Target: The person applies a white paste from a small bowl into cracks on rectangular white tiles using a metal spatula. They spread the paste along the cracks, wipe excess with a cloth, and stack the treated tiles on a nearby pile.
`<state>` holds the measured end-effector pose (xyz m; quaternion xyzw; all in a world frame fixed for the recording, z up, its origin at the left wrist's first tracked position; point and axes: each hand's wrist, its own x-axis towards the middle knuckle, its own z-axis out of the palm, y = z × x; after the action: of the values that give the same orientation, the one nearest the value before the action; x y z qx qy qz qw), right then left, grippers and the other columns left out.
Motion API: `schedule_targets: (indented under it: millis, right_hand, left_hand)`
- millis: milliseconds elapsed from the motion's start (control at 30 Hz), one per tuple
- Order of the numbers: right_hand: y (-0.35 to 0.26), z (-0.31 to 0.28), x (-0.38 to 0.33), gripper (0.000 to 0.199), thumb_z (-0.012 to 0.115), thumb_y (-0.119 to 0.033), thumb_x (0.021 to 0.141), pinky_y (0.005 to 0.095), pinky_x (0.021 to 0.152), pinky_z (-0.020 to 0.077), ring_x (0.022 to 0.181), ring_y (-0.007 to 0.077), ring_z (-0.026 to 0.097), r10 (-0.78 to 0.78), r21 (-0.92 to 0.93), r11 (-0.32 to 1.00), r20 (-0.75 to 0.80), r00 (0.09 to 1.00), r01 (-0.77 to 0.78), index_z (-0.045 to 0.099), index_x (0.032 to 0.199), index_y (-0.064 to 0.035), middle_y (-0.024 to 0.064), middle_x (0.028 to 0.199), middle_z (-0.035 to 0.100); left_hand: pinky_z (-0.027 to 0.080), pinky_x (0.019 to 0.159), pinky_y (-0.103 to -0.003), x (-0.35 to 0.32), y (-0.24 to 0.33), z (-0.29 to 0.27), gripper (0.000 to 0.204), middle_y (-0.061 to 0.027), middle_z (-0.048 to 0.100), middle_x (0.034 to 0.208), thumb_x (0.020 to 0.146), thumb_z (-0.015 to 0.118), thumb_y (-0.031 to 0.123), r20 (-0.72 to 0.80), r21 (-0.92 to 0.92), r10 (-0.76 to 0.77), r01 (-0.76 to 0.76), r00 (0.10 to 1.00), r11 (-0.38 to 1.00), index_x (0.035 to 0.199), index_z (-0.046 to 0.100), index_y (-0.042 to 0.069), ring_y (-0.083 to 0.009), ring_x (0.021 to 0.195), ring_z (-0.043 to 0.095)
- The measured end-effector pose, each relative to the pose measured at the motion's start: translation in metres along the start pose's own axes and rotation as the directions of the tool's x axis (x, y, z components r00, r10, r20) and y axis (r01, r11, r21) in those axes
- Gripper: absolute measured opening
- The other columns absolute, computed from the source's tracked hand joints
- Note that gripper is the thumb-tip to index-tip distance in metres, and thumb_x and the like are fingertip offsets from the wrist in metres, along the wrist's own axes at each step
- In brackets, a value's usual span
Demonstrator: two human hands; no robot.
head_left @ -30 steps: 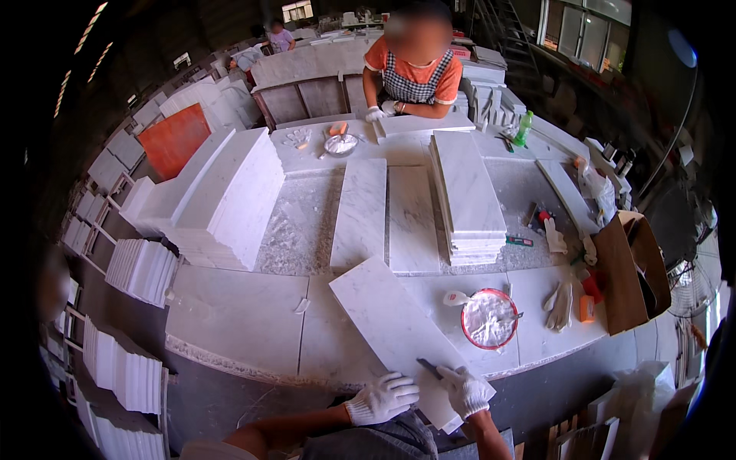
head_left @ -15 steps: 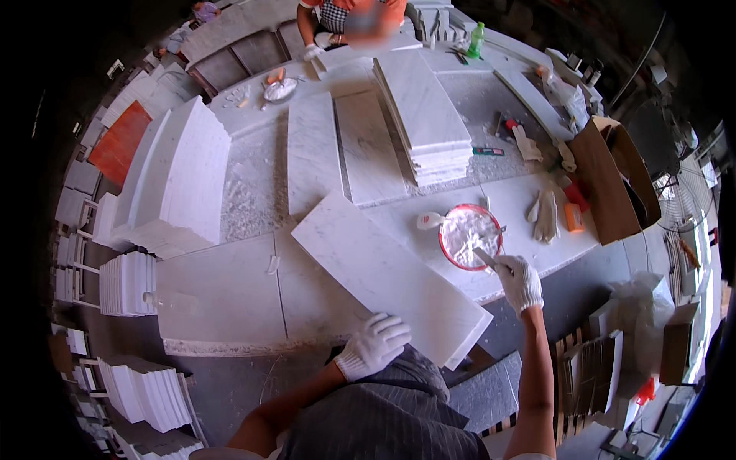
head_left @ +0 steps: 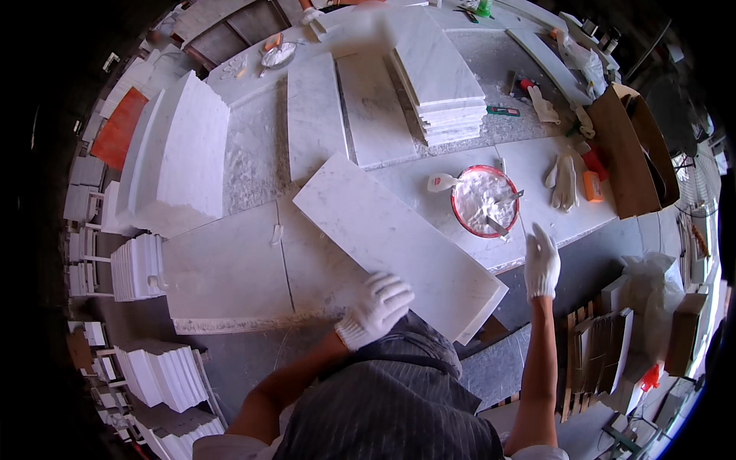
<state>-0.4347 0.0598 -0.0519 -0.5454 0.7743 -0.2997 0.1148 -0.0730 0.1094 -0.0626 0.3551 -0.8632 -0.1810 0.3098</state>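
In a white knit glove, my left hand [head_left: 383, 305] lies with fingers spread on the near edge of a grey-veined white marble slab [head_left: 406, 245], which sits at an angle on the table. Right of the slab stands a red-rimmed bowl [head_left: 454, 207] of white paste [head_left: 484, 192]. A flat metal scraper [head_left: 497, 225] rests in the paste at the near side, and a second metal blade [head_left: 512, 197] pokes over the right rim. My gloved right hand [head_left: 543, 264] is empty, fingers stretched out, just beyond the bowl's near right side, touching nothing.
Stacked slabs [head_left: 441, 69] stand behind the bowl, and thick white slabs [head_left: 176, 153] at the left. Right of the bowl lie loose gloves [head_left: 565, 184], an orange box [head_left: 592, 186] and a cardboard box [head_left: 625, 165]. Another person's gloved hand [head_left: 310, 15] is at the far side.
My right hand has let go of the scraper, left it in the bowl and drawn back to the right. My left hand stays on the slab. The view has tipped downward.
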Motion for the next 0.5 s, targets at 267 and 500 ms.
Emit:
schedule_targets:
  millis: [267, 500]
  right_hand:
    - [0.033, -0.001, -0.099, 0.030, 0.059, -0.016, 0.100, 0.0253, 0.070, 0.0514, 0.083, 0.0111, 0.060, 0.393, 0.409, 0.816, 0.126, 0.911, -0.408, 0.065, 0.126, -0.0017, 0.0065, 0.107, 0.066]
    - [0.021, 0.004, -0.105, 0.029, 0.059, -0.010, 0.099, 0.0260, 0.075, 0.0510, 0.088, 0.0129, 0.060, 0.310, 0.479, 0.833, 0.010, 0.951, -0.277, 0.064, 0.126, -0.0008, 0.0084, 0.110, 0.064]
  left_hand:
    - [0.007, 0.124, -0.050, 0.051, -0.014, 0.042, 0.074, -0.0110, 0.018, 0.164, 0.099, 0.033, 0.063, 0.472, 0.468, -0.212, -0.039, 0.856, 0.883, 0.155, 0.030, 0.015, -0.0277, 0.152, 0.015]
    - [0.041, 0.109, -0.038, 0.022, 0.097, 0.094, 0.046, -0.0124, 0.062, 0.134, 0.101, 0.055, 0.038, 0.683, -0.699, 0.508, 0.671, 0.524, 0.248, 0.134, 0.059, 0.007, -0.0249, 0.126, 0.057]
